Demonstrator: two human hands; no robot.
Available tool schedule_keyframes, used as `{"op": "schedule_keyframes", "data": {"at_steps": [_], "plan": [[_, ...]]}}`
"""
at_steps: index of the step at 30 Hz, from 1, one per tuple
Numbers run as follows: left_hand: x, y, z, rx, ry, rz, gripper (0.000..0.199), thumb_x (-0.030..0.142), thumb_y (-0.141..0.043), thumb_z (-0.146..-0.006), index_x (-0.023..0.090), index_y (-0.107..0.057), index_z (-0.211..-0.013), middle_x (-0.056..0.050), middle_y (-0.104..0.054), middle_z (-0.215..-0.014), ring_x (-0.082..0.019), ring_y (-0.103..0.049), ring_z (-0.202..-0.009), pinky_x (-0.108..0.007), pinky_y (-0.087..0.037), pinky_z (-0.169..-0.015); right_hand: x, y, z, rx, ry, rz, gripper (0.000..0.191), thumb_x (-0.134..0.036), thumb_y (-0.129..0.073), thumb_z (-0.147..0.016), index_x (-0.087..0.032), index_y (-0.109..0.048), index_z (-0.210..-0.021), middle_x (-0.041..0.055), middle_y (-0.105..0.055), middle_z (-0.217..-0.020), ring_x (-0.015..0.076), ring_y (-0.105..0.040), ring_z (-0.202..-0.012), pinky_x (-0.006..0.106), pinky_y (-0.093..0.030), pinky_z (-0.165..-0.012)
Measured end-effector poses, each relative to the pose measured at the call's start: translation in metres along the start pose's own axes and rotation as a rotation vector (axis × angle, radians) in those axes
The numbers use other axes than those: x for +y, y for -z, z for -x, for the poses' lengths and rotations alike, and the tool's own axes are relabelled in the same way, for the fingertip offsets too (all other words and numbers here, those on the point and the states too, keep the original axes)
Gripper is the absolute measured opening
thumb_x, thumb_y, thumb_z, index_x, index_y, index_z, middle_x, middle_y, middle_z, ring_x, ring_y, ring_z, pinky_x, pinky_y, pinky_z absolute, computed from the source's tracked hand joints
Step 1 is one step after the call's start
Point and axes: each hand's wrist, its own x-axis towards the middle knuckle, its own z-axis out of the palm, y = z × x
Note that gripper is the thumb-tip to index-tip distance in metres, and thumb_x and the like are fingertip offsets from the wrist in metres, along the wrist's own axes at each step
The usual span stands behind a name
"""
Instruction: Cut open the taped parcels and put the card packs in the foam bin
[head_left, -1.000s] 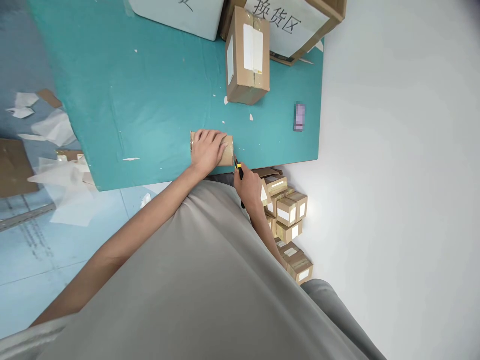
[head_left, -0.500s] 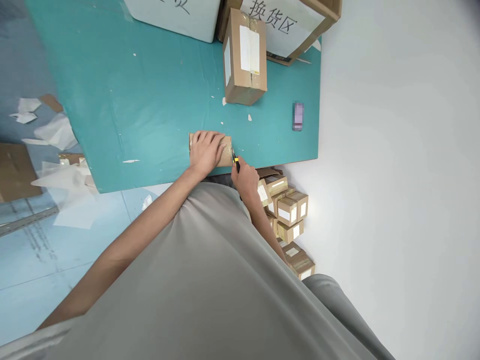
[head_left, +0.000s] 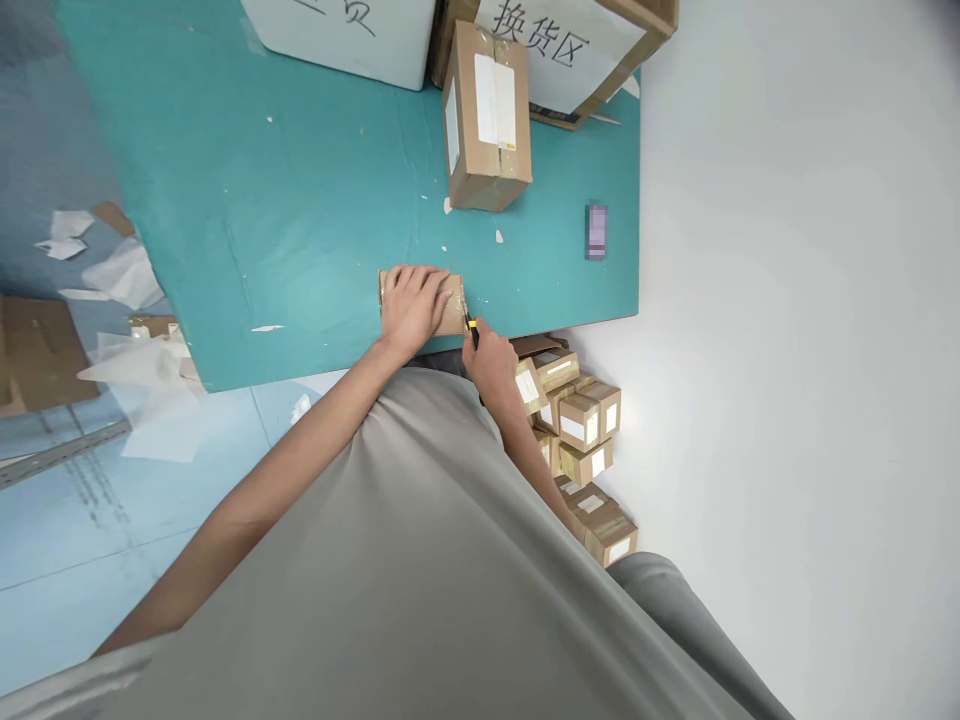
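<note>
A small taped cardboard box (head_left: 452, 312) lies at the near edge of the teal table. My left hand (head_left: 409, 305) rests over its top, fingers bent toward the far edge and thumb along the right part, holding it down. In my closed right hand (head_left: 491, 360) is a black and yellow utility knife (head_left: 472, 328). The knife's tip meets the right end of the box; how deep the blade sits cannot be made out.
Farther back on the teal table (head_left: 322, 200) stand a larger labelled carton (head_left: 487, 185), a white bin (head_left: 352, 45) and a big box with a handwritten sign (head_left: 559, 50). A blurred purple item (head_left: 596, 232) lies right. Several parcels (head_left: 581, 420) are stacked below; paper scraps (head_left: 150, 365) lie left.
The view has shifted slightly. Both hands, the small box and the knife keep nearly the same positions, with the knife tip still at the box's right end.
</note>
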Motion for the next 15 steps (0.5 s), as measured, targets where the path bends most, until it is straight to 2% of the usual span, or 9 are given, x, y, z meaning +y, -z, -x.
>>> {"op": "schedule_keyframes", "data": {"at_steps": [7,10,12,14,15], "plan": [[-0.006,-0.005,0.000,0.031,-0.036,-0.039,0.043,0.043,-0.046,-0.108,0.026,-0.069,-0.140,-0.015,-0.070,-0.138,-0.037,-0.058,-0.131,-0.061,-0.034,-0.120,0.004,0.004,0.022,-0.040,-0.016,-0.001,0.043,-0.036,-0.042,-0.113,-0.020,-0.060,-0.148,0.0165,-0.080,-0.119,0.0330,-0.076,-0.111,0.040,-0.056,-0.096],[-0.009,0.000,0.001,0.035,-0.040,-0.027,0.045,0.046,-0.045,-0.109,0.026,-0.068,-0.142,-0.015,-0.070,-0.138,-0.036,-0.058,-0.131,-0.060,-0.033,-0.122,0.011,0.005,0.024,0.001,0.011,-0.058,0.040,-0.039,-0.044,-0.113,-0.021,-0.063,-0.143,0.0151,-0.081,-0.115,0.0341,-0.077,-0.110,0.041,-0.055,-0.096],[-0.016,0.008,0.005,0.048,-0.039,-0.005,0.045,0.047,-0.045,-0.109,0.028,-0.068,-0.144,-0.013,-0.069,-0.140,-0.035,-0.058,-0.133,-0.059,-0.031,-0.124,0.021,-0.001,0.014,0.096,0.010,-0.167,0.042,-0.043,-0.040,-0.114,-0.021,-0.063,-0.140,0.0152,-0.081,-0.116,0.0329,-0.077,-0.110,0.041,-0.055,-0.097],[-0.027,0.021,0.013,0.074,-0.030,0.010,0.046,0.047,-0.046,-0.109,0.030,-0.068,-0.146,-0.012,-0.069,-0.141,-0.034,-0.057,-0.134,-0.059,-0.030,-0.125,0.031,-0.016,-0.011,0.185,0.025,-0.350,0.046,-0.048,-0.033,-0.115,-0.019,-0.064,-0.135,0.0150,-0.081,-0.117,0.0286,-0.079,-0.102,0.038,-0.055,-0.097],[-0.035,0.030,0.018,0.092,-0.020,0.012,0.046,0.047,-0.045,-0.110,0.031,-0.068,-0.146,-0.011,-0.069,-0.141,-0.034,-0.057,-0.134,-0.058,-0.030,-0.126,0.036,-0.026,-0.028,0.189,0.067,-0.468,0.047,-0.049,-0.032,-0.115,-0.019,-0.064,-0.131,0.0141,-0.080,-0.118,0.0250,-0.080,-0.093,0.036,-0.056,-0.094]]}}
